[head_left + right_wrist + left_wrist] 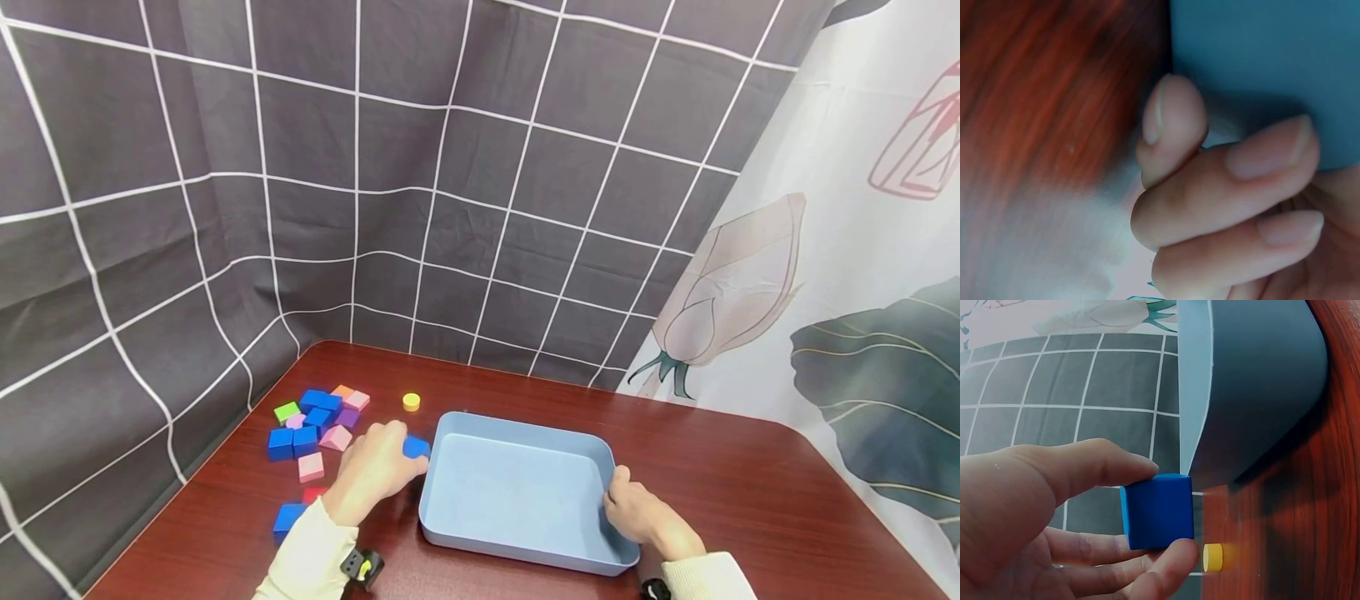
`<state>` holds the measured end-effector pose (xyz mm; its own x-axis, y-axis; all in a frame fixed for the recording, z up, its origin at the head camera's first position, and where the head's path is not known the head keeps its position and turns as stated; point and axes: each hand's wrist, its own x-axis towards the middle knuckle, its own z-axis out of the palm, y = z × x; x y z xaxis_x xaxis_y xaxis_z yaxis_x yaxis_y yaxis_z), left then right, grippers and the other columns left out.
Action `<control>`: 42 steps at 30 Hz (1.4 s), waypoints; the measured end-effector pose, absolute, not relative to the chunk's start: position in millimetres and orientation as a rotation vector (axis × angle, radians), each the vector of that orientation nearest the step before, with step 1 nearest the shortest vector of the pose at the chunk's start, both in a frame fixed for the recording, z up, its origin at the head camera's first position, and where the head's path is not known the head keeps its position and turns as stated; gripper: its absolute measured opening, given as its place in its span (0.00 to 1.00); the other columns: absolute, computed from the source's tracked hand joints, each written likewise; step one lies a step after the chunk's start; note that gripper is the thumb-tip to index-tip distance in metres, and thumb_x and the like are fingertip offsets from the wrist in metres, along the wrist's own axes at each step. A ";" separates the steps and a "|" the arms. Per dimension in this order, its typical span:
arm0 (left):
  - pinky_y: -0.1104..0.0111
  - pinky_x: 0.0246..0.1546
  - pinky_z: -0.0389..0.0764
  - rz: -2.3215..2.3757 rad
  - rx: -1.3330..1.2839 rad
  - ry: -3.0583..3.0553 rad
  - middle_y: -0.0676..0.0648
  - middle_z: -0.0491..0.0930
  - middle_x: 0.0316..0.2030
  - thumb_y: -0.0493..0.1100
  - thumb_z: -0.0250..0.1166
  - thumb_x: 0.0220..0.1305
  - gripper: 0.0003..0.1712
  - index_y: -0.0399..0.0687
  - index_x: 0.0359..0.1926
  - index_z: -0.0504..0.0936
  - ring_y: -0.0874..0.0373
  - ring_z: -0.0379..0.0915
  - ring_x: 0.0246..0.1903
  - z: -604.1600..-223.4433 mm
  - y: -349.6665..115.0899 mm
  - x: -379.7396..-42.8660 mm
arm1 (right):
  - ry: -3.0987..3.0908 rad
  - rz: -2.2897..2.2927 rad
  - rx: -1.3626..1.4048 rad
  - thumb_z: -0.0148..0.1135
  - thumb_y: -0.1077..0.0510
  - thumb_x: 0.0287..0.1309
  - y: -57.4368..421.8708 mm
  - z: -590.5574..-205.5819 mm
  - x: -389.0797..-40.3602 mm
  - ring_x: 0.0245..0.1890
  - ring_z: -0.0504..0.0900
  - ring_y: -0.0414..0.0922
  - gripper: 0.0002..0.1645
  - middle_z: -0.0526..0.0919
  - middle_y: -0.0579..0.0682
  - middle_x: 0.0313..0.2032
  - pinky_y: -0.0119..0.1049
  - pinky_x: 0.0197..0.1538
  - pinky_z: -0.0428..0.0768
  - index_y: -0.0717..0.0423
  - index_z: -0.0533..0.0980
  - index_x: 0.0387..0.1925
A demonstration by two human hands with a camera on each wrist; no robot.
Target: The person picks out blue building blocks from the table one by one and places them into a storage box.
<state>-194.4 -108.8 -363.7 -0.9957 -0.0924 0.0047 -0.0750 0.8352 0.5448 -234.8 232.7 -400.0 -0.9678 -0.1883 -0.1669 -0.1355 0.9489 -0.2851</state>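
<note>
My left hand [377, 468] pinches a blue block [1159, 512] between thumb and fingers, just outside the left wall of a light blue tray [525, 492]. In the left wrist view the block's flat face shows, and the tray wall [1260, 381] rises close beside it. At the tray's opposite short side, my right hand [639, 510] grips the wall. Curled fingers [1204, 194] lie against the tray's outside in the right wrist view; the thumb's hold is mostly hidden. The tray's visible floor is bare.
Left of the tray lies a loose group of blue blocks [281, 444], pink blocks [311, 467], a green block [287, 412] and others. A yellow cylinder [411, 402] stands behind the left hand. A grey checked curtain [480, 208] hangs along the back of the brown table [720, 475].
</note>
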 end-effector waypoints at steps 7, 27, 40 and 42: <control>0.66 0.19 0.75 -0.952 0.061 -2.952 0.48 0.71 0.21 0.49 0.70 0.47 0.20 0.40 0.36 0.76 0.57 0.67 0.19 -363.6 -103.3 -192.4 | 2.918 -0.426 -0.275 0.46 0.63 0.61 233.1 -399.1 -232.7 0.27 0.73 0.47 0.10 0.72 0.57 0.25 0.43 0.33 0.73 0.67 0.58 0.37; 0.63 0.22 0.76 -0.860 -0.234 -2.904 0.51 0.71 0.21 0.49 0.72 0.44 0.16 0.45 0.29 0.77 0.59 0.67 0.21 -371.0 -77.2 -186.4 | 2.912 -0.392 -0.233 0.46 0.61 0.61 231.7 -397.4 -231.4 0.26 0.72 0.46 0.11 0.72 0.56 0.25 0.42 0.33 0.72 0.66 0.58 0.37; 0.69 0.14 0.63 -0.705 -0.447 -2.937 0.54 0.64 0.14 0.47 0.70 0.42 0.14 0.49 0.19 0.72 0.61 0.60 0.14 -381.3 -65.7 -178.0 | 2.888 -0.392 -0.195 0.45 0.61 0.61 232.7 -398.9 -233.0 0.28 0.73 0.49 0.11 0.72 0.57 0.27 0.45 0.34 0.72 0.66 0.57 0.38; 0.69 0.13 0.62 -0.676 -0.454 -2.929 0.54 0.63 0.14 0.47 0.70 0.41 0.15 0.50 0.18 0.71 0.61 0.60 0.14 -382.4 -65.6 -177.9 | 2.889 -0.392 -0.200 0.46 0.61 0.61 232.6 -398.6 -232.9 0.27 0.73 0.49 0.11 0.72 0.57 0.26 0.44 0.33 0.72 0.66 0.57 0.38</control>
